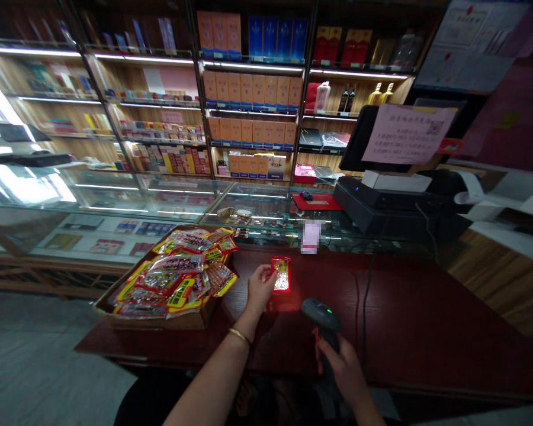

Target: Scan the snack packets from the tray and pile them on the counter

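My left hand (260,285) pinches the left edge of a small red-edged snack packet (282,276) over the dark red table. In my right hand (344,367) is a black barcode scanner (322,313), gripped by its handle, with a green light lit on its top. A red glow falls on the table just below the packet. To the left of my left hand stands a shallow cardboard box (160,321), heaped with red and yellow snack packets (177,272).
A cable (365,302) runs across the dark red table (408,319). Behind it are a glass display counter (182,198), a mouse (306,195) on a red mat and a monitor (359,139) with a paper notice. Shelves of boxed goods (253,92) line the back.
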Demonstrator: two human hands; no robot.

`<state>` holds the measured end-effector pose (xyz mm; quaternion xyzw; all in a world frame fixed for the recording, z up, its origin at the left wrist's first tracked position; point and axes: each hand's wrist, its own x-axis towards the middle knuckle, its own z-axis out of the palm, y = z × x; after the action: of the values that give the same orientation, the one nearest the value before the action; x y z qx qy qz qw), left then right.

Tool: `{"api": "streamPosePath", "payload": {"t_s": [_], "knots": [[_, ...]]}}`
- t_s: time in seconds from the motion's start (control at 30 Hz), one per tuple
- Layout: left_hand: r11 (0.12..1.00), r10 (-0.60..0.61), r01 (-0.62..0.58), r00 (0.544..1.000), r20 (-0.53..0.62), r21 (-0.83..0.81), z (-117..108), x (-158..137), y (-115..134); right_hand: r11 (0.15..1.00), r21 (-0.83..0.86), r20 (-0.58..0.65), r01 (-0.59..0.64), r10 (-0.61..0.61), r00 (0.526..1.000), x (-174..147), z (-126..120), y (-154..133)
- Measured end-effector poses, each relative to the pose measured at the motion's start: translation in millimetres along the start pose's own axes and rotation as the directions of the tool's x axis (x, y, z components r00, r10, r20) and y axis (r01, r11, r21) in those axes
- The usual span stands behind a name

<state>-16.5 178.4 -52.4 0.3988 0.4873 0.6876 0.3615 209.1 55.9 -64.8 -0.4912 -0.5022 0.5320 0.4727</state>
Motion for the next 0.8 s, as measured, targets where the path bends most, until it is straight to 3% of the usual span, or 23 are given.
{"api": "streamPosePath", "payload": {"t_s": [0.23,0.37,0.47,0.6,0.8], "knots": [[0.999,-0.050,0.049,0.998,0.038,0.012,-3,-1,-1,0.997,0.077,-0.008,-0.007,0.008,1.000,-1,-1,-4],[0.989,-0.136,0.130,0.987,0.087,0.066,-5,-4,-5,0.987,0.161,-0.073,-0.012,0.024,0.997,14,-33,-8],[0.971,-0.219,0.198,0.961,0.169,0.134,10,-6,-13,0.976,0.215,-0.171,0.019,0.019,0.985,29,-69,-6],[0.930,-0.320,0.246,0.906,0.276,0.272,67,3,-32,0.945,0.324,-0.205,0.033,0.036,0.978,36,-95,-1],[0.849,-0.433,0.194,0.789,0.436,0.492,202,35,-62,0.930,0.368,-0.204,-0.002,0.083,0.975,33,-88,5]]}}
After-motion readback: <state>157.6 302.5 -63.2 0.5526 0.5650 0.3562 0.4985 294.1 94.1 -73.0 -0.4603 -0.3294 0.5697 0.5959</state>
